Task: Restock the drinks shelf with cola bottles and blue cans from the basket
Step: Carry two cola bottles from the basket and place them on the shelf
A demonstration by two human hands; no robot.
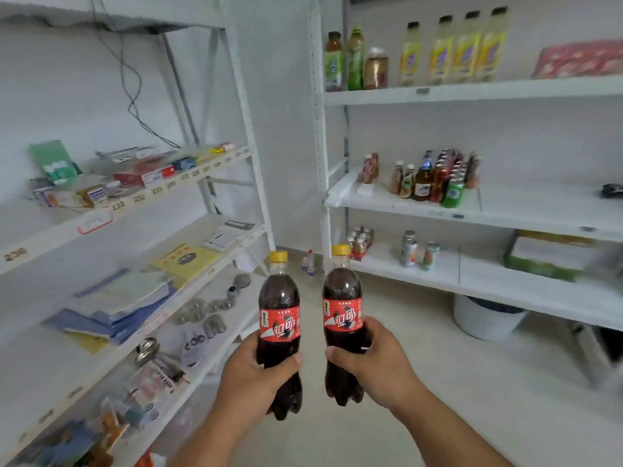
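I hold two cola bottles upright in front of me, each dark with a red label and a yellow cap. My left hand [251,372] grips the lower half of the left cola bottle [279,318]. My right hand [377,360] grips the lower half of the right cola bottle [342,308]. The bottles are a little apart and do not touch. The drinks shelf [526,210] stands ahead on the right, with a cluster of bottles and cans [438,178] at its middle. No basket and no blue cans are in view.
A white rack [215,183] on the left carries boxes, booklets and small metal parts. The right rack has yellow bottles [451,48] on top and small drinks [416,251] lower down. A white bucket [485,318] stands on the floor under it.
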